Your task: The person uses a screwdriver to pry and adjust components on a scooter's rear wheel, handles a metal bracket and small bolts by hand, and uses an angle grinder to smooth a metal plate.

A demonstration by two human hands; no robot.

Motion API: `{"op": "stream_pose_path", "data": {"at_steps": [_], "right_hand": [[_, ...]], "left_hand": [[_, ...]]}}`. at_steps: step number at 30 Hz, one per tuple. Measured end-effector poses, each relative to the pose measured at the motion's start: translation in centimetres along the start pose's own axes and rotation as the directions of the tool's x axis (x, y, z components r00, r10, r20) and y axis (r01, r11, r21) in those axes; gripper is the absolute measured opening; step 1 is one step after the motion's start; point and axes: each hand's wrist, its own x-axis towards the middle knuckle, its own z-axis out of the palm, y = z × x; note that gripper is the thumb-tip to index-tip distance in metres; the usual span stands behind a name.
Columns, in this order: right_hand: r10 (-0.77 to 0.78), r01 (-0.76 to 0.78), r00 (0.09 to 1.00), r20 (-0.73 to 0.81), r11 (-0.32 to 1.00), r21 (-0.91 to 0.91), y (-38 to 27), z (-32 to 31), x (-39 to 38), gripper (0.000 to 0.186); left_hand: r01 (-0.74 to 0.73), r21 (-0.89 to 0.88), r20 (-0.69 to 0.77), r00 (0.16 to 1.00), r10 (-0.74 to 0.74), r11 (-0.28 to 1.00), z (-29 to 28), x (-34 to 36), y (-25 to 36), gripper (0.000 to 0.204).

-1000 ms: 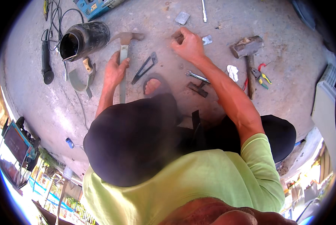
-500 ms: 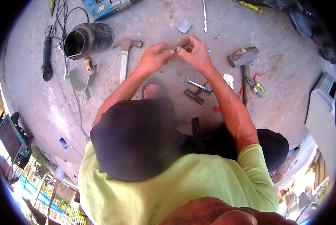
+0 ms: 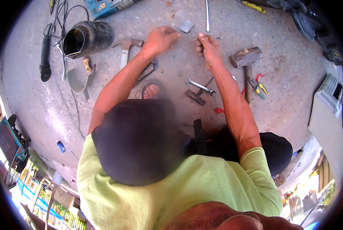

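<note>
My left hand point(image 3: 162, 40) is above the concrete floor, beside the claw hammer point(image 3: 127, 44). Its thumb and fingertips are pressed together; whatever may be between them is too small to make out. To its right, apart from it, my right hand point(image 3: 210, 49) pinches a small thin metal piece point(image 3: 195, 39) between thumb and forefinger, its other fingers curled. A grey square metal block point(image 3: 186, 26) lies on the floor beyond the gap between the hands. A combination wrench point(image 3: 201, 86) and a dark T-shaped tool point(image 3: 195, 97) lie nearer to me.
On the left are a black metal cylinder point(image 3: 98, 38), an angle grinder point(image 3: 45, 57) and a curved grey piece point(image 3: 76, 79). A mallet point(image 3: 245, 57) and yellow-handled pliers point(image 3: 258, 89) lie at right. A blue power tool point(image 3: 107, 7) and a metal rod point(image 3: 207, 15) are farther off.
My hands, which were together at the fingertips, have drawn apart. The left has moved up slightly; the right has moved to the right with the small metal piece showing in it.
</note>
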Motion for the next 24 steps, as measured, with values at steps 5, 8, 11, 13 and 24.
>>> {"op": "stream_pose_path", "data": {"at_steps": [5, 8, 11, 13, 24], "right_hand": [[-0.059, 0.05, 0.995, 0.078, 0.992, 0.115, -1.4, -1.6, 0.8, 0.015], [-0.123, 0.111, 0.989, 0.08, 0.984, 0.137, -1.5, -1.7, 1.4, 0.017], [-0.125, 0.118, 0.984, 0.126, 0.991, 0.066, -2.0, -1.9, 1.4, 0.026], [-0.116, 0.125, 0.984, 0.138, 0.99, -0.058, -2.6, -2.0, 1.1, 0.03], [-0.237, 0.32, 0.929, 0.285, 0.901, -0.294, -4.9, -2.3, -2.8, 0.038]], "left_hand": [[0.12, 0.051, 0.016, 0.993, -0.121, 0.991, -0.5, 2.7, 1.1, 0.042], [0.153, 0.049, 0.028, 0.988, -0.155, 0.987, 0.2, 3.3, 1.4, 0.042], [0.139, 0.051, -0.059, 0.989, -0.136, 0.989, 0.3, 3.0, 1.2, 0.038], [0.079, 0.028, -0.111, 0.991, -0.076, 0.996, 0.0, 2.6, 1.1, 0.036], [-0.1, -0.2, 0.102, 0.987, 0.122, 0.975, 2.4, -1.9, 4.2, 0.027]]}}
